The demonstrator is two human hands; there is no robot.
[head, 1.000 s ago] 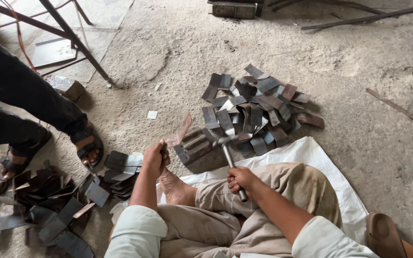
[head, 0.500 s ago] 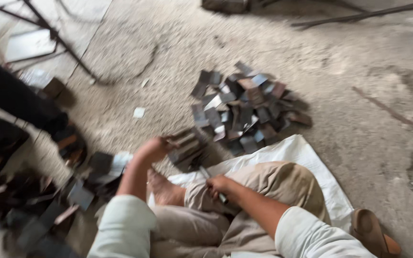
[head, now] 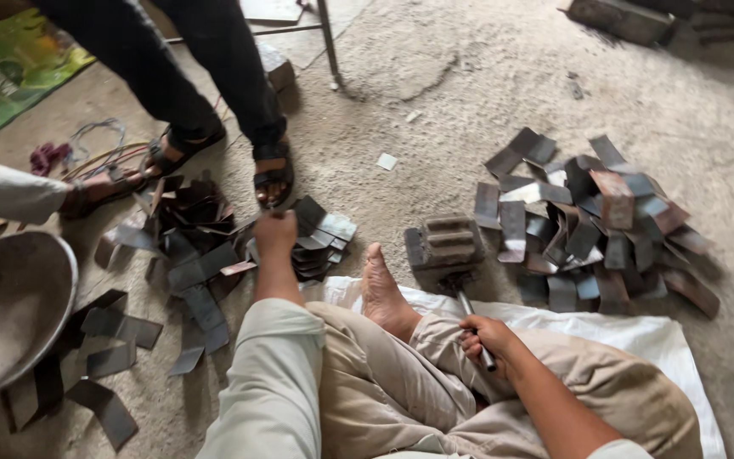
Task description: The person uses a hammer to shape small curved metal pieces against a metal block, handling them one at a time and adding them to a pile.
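My left hand (head: 275, 229) reaches out to the pile of flat dark metal strips (head: 193, 246) on the floor at the left. Its fingers curl down onto the pile's far edge and hide whatever is under them. My right hand (head: 484, 336) is closed on the handle of a hammer (head: 460, 293). The hammer head rests on the floor against a ribbed metal block (head: 445, 242). My bare foot (head: 381, 293) lies between the two hands. To the right of the block lies a second heap of bent metal pieces (head: 592, 221).
I sit on a white sack (head: 647, 336). Another person stands close behind the left pile, with sandalled feet (head: 272, 178). A rusty metal pan (head: 6, 310) sits at the left edge and someone's sleeve (head: 2, 194) above it. Wires and a metal frame leg (head: 329, 38) lie beyond.
The view swung left. My left hand left the metal block and reached over to the left pile. My right hand lowered the hammer beside the block.
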